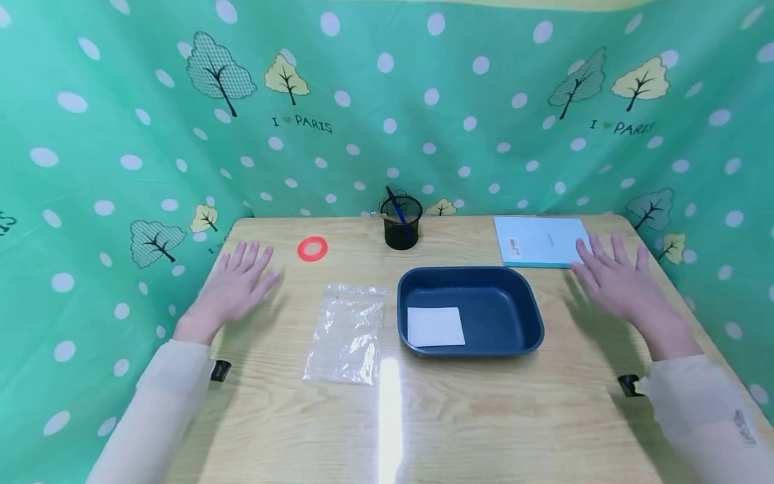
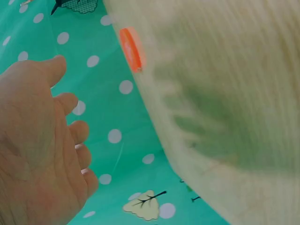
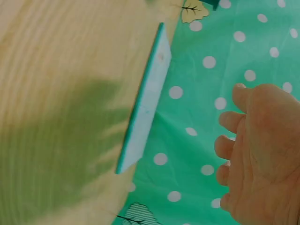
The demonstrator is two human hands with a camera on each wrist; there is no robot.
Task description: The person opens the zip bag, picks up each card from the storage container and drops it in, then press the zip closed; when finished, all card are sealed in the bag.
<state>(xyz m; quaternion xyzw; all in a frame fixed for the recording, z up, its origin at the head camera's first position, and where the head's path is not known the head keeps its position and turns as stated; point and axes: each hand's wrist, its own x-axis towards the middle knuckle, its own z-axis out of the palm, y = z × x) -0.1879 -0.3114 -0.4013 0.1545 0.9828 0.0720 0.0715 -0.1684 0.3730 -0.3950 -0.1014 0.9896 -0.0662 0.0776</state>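
My left hand (image 1: 232,286) hovers over the table's left side with fingers spread, holding nothing. Nearest to it is a red ring like a tape roll (image 1: 312,249). On the right, my other hand (image 1: 623,282) is also raised with spread fingers, near a light blue booklet (image 1: 541,240) with a barcode label. Both palms show in the wrist views, the left hand (image 2: 44,140) and the right hand (image 3: 267,154) touching nothing. Between them lie a clear plastic bag (image 1: 347,336) and a dark blue tray (image 1: 498,316) with a white square (image 1: 435,327), paper or cloth, in it.
A black mesh pen cup (image 1: 402,232) with a blue pen and something else in it stands at the table's back edge. A green dotted curtain (image 1: 423,101) surrounds the back and sides of the wooden table (image 1: 484,417).
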